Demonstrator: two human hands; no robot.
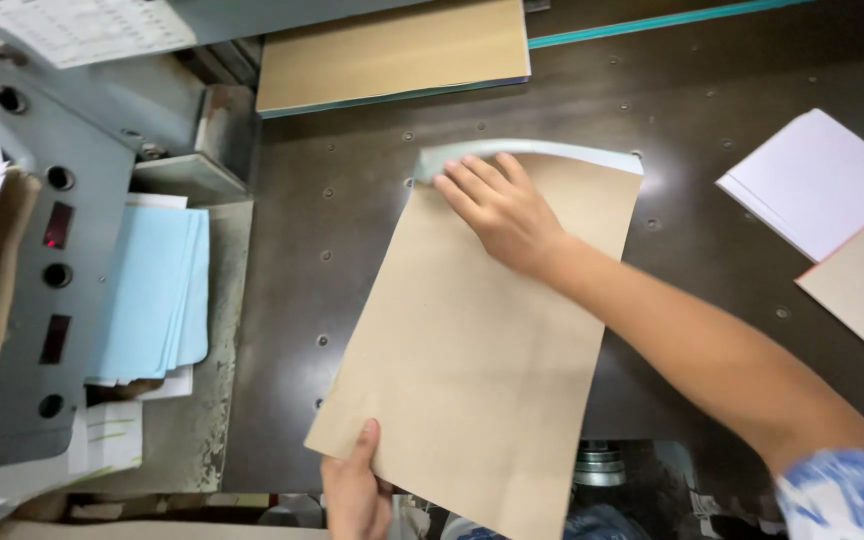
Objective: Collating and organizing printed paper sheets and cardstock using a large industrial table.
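- Holding one tan rectangular paper-covered stack (482,350), your left hand (354,490) is clamped on its near corner, thumb on top.
- Your right hand (500,208) lies flat on the stack's far end, fingers together and pressing, not closed around it.
- The stack rests tilted on the dark metal tabletop (352,250), pale blue sheets showing at its far edge.
- One second tan stack (392,55) sits further back.
- One pile of light blue sheets (152,290) lies left; one white pile (817,180) lies right.
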